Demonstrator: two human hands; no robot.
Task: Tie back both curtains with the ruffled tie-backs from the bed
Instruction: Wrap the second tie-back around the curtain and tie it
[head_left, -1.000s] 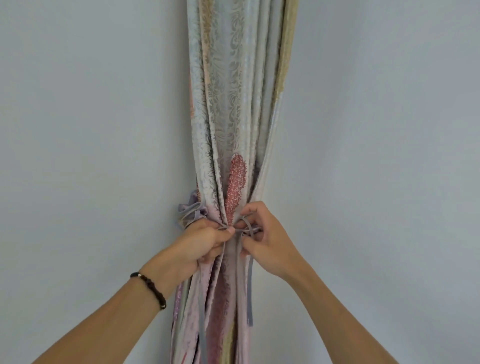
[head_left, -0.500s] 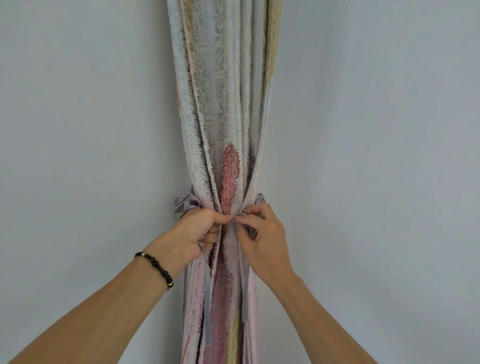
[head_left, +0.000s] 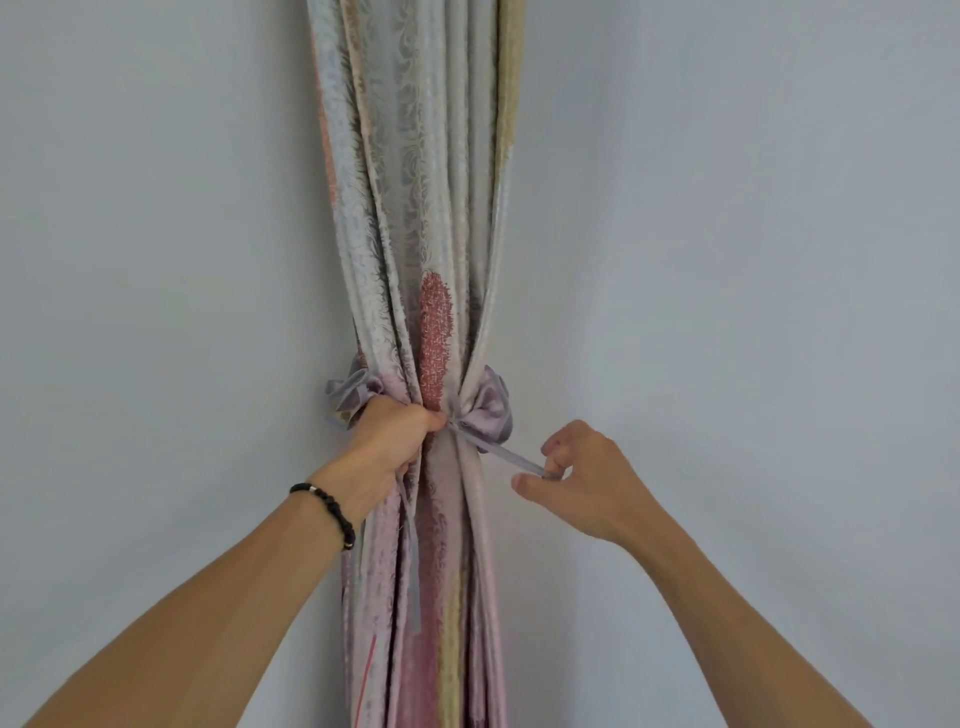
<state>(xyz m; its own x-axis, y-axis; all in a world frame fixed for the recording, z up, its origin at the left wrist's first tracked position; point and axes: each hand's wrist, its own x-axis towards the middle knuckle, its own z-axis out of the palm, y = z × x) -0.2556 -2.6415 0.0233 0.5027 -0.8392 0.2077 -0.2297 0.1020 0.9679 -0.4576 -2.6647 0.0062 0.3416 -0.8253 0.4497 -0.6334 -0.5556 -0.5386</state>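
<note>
Two grips working: my left hand (head_left: 387, 444) clenches the gathered curtain (head_left: 415, 218) at the ruffled tie-back (head_left: 491, 408); my right hand (head_left: 584, 480) pinches its ribbon (head_left: 506, 456) taut.

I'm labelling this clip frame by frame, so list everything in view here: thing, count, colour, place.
curtain: one, pale grey with pink, red and yellow patches, hanging gathered at centre.
tie-back: one, lilac, ruffled, wrapped around the curtain at mid-height.
ribbon: two ends, grey-lilac, one pulled right, one hanging down the curtain.
wall: grey, behind everything.
bracelet: one, black beads, left wrist.
left hand: gripping the curtain at the knot.
right hand: pinching the ribbon end, right of the curtain.
</note>
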